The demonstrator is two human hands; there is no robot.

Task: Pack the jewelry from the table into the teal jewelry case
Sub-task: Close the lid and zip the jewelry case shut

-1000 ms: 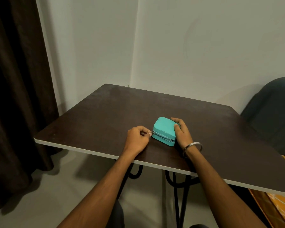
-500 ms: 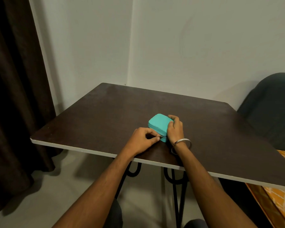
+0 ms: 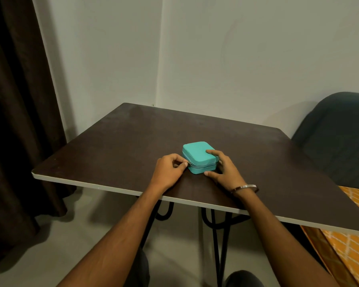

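Observation:
The teal jewelry case (image 3: 196, 153) lies closed and flat near the front middle of the dark brown table (image 3: 120, 141). My left hand (image 3: 167, 171) is at the case's left front corner, thumb and forefinger pinched on the small metal zipper pull (image 3: 188, 163). My right hand (image 3: 224, 168) grips the case from the right, a finger on the lid and the thumb against the front side. A metal bangle (image 3: 244, 187) circles my right wrist. No loose jewelry shows on the table.
A dark curtain (image 3: 15, 100) hangs at the left. A dark chair back (image 3: 338, 141) stands beyond the table's right side, with orange patterned fabric (image 3: 352, 245) below it. The table's pale front edge (image 3: 104, 186) runs close to my forearms, above black metal legs.
My left hand has drawn the zipper pull from the front of the case back to its left corner. My right hand has shifted its hold, and the case has turned slightly.

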